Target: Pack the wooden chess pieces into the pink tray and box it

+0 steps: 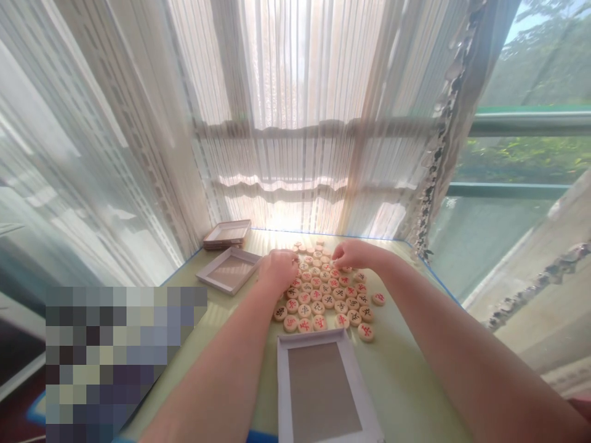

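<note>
Many round wooden xiangqi pieces (316, 294), marked with red or black characters, lie face up in a spread on the table. At the left edge of the spread is my left hand (278, 271), its fingers curled and the tips mostly hidden behind it. My right hand (354, 253) reaches to the far right part of the spread, thumb and fingers drawn together low over the pieces. What either hand has between its fingers is hidden. Close to me, an open shallow box (287, 387) with white walls and a grey-brown bottom touches the near side of the spread.
Another shallow white box part (213, 278) lies left of my left hand. Behind it a stack of flat boxes (227, 237) sits at the table's far left corner. The pale green table (410, 363) ends at a sheer curtain (295, 160). A blurred-out patch covers the lower left.
</note>
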Tool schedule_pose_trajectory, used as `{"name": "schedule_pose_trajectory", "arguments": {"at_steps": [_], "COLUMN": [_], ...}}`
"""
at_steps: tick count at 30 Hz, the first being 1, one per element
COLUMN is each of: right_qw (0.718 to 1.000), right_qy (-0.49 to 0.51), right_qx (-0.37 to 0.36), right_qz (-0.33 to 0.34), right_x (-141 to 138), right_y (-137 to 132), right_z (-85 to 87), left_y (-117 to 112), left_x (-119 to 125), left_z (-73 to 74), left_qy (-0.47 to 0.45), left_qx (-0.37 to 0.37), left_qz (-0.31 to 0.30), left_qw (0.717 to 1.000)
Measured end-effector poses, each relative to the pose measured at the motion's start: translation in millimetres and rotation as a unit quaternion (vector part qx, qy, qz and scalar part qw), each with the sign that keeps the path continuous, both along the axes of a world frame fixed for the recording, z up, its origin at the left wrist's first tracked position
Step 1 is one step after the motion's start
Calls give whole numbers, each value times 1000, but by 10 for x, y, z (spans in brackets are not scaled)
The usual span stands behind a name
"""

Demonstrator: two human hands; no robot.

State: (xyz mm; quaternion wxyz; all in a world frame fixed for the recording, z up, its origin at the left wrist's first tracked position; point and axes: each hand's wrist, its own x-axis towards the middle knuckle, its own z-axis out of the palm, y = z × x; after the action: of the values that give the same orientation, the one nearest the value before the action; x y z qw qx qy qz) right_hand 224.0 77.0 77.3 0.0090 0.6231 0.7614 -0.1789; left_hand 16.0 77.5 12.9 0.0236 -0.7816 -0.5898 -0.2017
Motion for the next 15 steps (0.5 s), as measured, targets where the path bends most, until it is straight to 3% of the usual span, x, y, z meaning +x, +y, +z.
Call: {"name": "schedule_pose_trajectory", "arguments": {"at_steps": [6, 12, 15], "right_qw": [1000, 1000, 999], "right_qy": [5, 5, 11], "right_qx": [10, 14, 26], "right_qz": [-5, -12, -20], "right_x": [29, 70, 88], "right_y": [36, 105, 109], "right_z": [-62, -100, -110], "left_y": [-46, -34, -21], "left_x": [7, -28, -46], "left_z": [61, 148, 148], "left_qy": [-11, -149, -158], "left_qx": [8, 32, 29], "left_qz": [26, 105, 81], "left_qw": [1000, 983, 984]}}
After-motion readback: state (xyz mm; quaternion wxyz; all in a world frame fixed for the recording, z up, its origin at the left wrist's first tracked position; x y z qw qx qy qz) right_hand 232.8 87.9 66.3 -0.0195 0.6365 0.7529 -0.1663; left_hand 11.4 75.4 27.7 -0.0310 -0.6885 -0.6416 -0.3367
